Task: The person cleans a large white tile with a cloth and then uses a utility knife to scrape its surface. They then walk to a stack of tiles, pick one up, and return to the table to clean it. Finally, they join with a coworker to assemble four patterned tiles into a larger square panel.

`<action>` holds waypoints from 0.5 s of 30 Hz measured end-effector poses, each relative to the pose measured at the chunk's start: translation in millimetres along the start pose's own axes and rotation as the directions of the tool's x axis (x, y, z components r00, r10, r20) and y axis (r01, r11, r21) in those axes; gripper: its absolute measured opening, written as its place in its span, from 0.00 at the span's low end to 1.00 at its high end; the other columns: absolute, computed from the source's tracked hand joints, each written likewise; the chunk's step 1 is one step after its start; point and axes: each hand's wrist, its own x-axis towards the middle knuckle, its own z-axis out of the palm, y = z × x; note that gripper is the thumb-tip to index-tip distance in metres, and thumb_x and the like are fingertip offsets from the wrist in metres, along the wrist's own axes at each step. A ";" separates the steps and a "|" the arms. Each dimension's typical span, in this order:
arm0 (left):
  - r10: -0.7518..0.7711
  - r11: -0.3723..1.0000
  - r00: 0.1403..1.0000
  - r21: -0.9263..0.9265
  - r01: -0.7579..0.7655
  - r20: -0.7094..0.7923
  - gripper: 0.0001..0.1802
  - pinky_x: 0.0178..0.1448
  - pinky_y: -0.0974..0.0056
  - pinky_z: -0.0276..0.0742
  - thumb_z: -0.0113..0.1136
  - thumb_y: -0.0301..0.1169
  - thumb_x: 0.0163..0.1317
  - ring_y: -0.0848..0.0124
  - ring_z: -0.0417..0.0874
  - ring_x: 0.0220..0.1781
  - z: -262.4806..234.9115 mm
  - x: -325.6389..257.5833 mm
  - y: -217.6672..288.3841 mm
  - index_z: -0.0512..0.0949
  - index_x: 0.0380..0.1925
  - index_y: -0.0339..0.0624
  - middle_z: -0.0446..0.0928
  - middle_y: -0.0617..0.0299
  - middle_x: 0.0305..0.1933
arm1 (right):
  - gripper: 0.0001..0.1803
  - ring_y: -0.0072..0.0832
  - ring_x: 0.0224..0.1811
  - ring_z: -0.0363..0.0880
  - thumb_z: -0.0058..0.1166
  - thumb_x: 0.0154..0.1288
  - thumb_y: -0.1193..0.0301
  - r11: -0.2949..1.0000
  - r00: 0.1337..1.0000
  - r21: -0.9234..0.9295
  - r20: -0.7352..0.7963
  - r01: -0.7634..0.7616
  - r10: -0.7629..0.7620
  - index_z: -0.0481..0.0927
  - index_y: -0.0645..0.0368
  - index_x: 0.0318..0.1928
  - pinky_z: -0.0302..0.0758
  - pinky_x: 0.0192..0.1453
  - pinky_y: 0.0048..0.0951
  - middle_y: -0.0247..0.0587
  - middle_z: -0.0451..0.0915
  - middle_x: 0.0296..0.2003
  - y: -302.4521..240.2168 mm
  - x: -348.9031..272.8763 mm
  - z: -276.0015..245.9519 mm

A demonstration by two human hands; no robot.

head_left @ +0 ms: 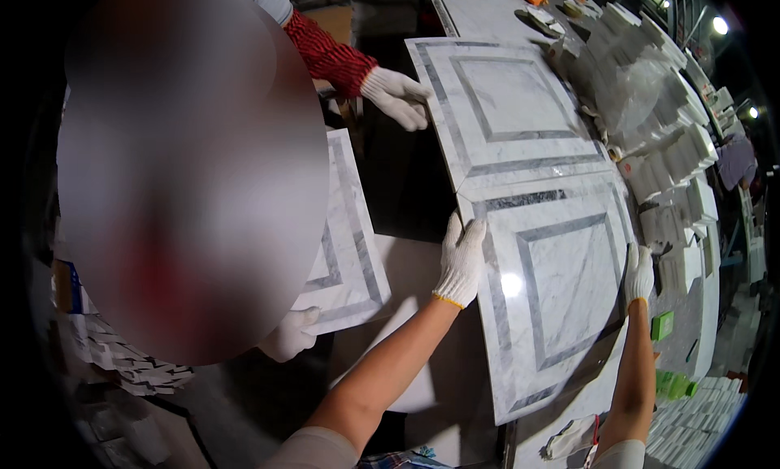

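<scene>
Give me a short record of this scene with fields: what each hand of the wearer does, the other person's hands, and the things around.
left hand: gloved left hand grips the left edge of the near marble panel
right hand: gloved right hand grips the same panel's right edge
panel: white marble with grey inlaid frames
second panel: far marble panel, same pattern, butts against the near one
co-worker: white-gloved hand with red cuff on the far panel's left edge; other hand under a third panel
right side: stacked white tile pieces

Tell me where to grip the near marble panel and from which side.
Grip the near marble panel by its two long side edges, one hand from each side, as the left hand and right hand do now. It is wide, flat and thin, probably heavy.
</scene>
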 end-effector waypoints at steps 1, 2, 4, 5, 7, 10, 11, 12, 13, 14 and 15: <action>0.015 0.998 1.000 0.059 -0.015 0.003 0.20 0.52 0.66 0.76 0.52 0.33 0.74 0.76 0.75 0.49 -3.2 -4.5 3.1 0.71 0.62 0.39 0.77 0.64 0.50 | 0.25 0.59 0.52 0.75 0.44 0.78 0.52 1.000 1.000 0.023 0.011 -0.014 0.014 0.78 0.65 0.45 0.70 0.57 0.49 0.63 0.78 0.49 -6.2 -0.1 -0.7; 0.028 0.992 1.000 0.119 -0.030 0.013 0.20 0.51 0.66 0.76 0.52 0.34 0.74 0.75 0.75 0.48 -0.1 -11.7 13.5 0.70 0.62 0.39 0.77 0.64 0.49 | 0.25 0.59 0.52 0.75 0.44 0.78 0.52 1.000 1.000 0.017 0.017 -0.025 0.024 0.78 0.65 0.45 0.70 0.56 0.49 0.63 0.78 0.49 -8.6 -1.0 -2.6; -0.027 0.975 0.998 0.223 0.013 0.061 0.34 0.63 0.63 0.72 0.56 0.44 0.73 0.69 0.75 0.59 -1.9 -55.1 21.9 0.63 0.70 0.33 0.76 0.57 0.59 | 0.25 0.59 0.52 0.75 0.44 0.77 0.52 0.999 0.999 0.010 0.025 -0.040 0.040 0.79 0.64 0.46 0.71 0.56 0.49 0.62 0.78 0.48 -13.3 -3.6 -5.6; -0.141 0.944 0.990 0.302 0.134 -0.001 0.44 0.71 0.63 0.67 0.57 0.48 0.72 0.66 0.73 0.66 -7.3 -78.6 10.2 0.53 0.74 0.27 0.74 0.55 0.66 | 0.24 0.60 0.51 0.76 0.44 0.77 0.51 0.999 0.999 0.013 0.016 -0.045 0.045 0.79 0.61 0.47 0.71 0.55 0.50 0.62 0.78 0.49 -17.9 -3.7 -7.1; -0.132 0.942 0.990 0.317 0.108 0.055 0.44 0.71 0.64 0.65 0.58 0.48 0.72 0.66 0.73 0.66 -10.7 -124.1 -11.4 0.54 0.72 0.25 0.74 0.52 0.65 | 0.24 0.60 0.51 0.77 0.44 0.77 0.51 0.999 0.999 0.000 0.019 -0.037 0.037 0.78 0.60 0.47 0.72 0.54 0.52 0.63 0.78 0.49 -13.9 -2.0 -5.7; -0.265 0.938 0.962 0.215 0.273 -0.063 0.28 0.64 0.64 0.72 0.61 0.43 0.71 0.70 0.78 0.55 0.4 -159.5 -29.3 0.72 0.59 0.29 0.80 0.57 0.54 | 0.24 0.60 0.51 0.77 0.43 0.77 0.50 0.999 0.999 -0.033 0.032 -0.025 0.026 0.78 0.59 0.48 0.72 0.53 0.53 0.63 0.78 0.50 -6.1 -1.9 -1.0; -0.274 0.932 0.960 0.230 0.278 -0.050 0.28 0.63 0.64 0.72 0.61 0.42 0.70 0.70 0.78 0.54 -0.3 -159.8 -29.6 0.72 0.60 0.31 0.80 0.57 0.54 | 0.24 0.60 0.50 0.78 0.43 0.77 0.50 0.999 0.999 -0.044 0.034 -0.023 0.025 0.78 0.59 0.48 0.72 0.53 0.54 0.63 0.78 0.51 -3.6 -0.4 -1.4; -0.285 0.926 0.958 0.247 0.284 -0.036 0.28 0.62 0.63 0.72 0.62 0.42 0.70 0.71 0.78 0.54 -3.8 -159.6 -28.6 0.71 0.61 0.32 0.80 0.58 0.54 | 0.24 0.60 0.51 0.78 0.42 0.76 0.49 0.998 0.996 -0.043 0.062 -0.055 0.058 0.78 0.57 0.49 0.73 0.53 0.54 0.64 0.78 0.51 -0.9 -1.3 -1.0; -0.291 0.921 0.956 0.265 0.286 -0.022 0.28 0.61 0.63 0.73 0.63 0.41 0.70 0.71 0.78 0.53 -3.8 -158.0 -24.9 0.71 0.62 0.34 0.80 0.59 0.55 | 0.24 0.60 0.50 0.78 0.42 0.76 0.49 0.997 0.996 -0.046 0.068 -0.062 0.065 0.78 0.57 0.49 0.73 0.53 0.54 0.64 0.78 0.51 -8.0 -1.4 -4.2; -0.268 0.938 0.963 0.218 0.269 -0.036 0.27 0.61 0.64 0.73 0.63 0.41 0.69 0.72 0.78 0.53 -3.3 -158.1 -27.7 0.73 0.60 0.34 0.80 0.59 0.54 | 0.24 0.61 0.50 0.78 0.42 0.76 0.49 0.996 0.994 -0.050 0.075 -0.071 0.074 0.79 0.57 0.49 0.73 0.53 0.54 0.65 0.78 0.51 -10.8 -1.1 -8.0; -0.247 0.952 0.968 0.171 0.252 -0.051 0.25 0.60 0.64 0.73 0.63 0.40 0.69 0.72 0.78 0.52 -5.0 -159.3 -33.9 0.74 0.59 0.35 0.80 0.60 0.53 | 0.24 0.61 0.50 0.79 0.43 0.75 0.49 0.999 1.000 -0.051 0.016 -0.008 0.009 0.79 0.58 0.49 0.73 0.54 0.54 0.66 0.78 0.49 -5.4 -1.1 -2.7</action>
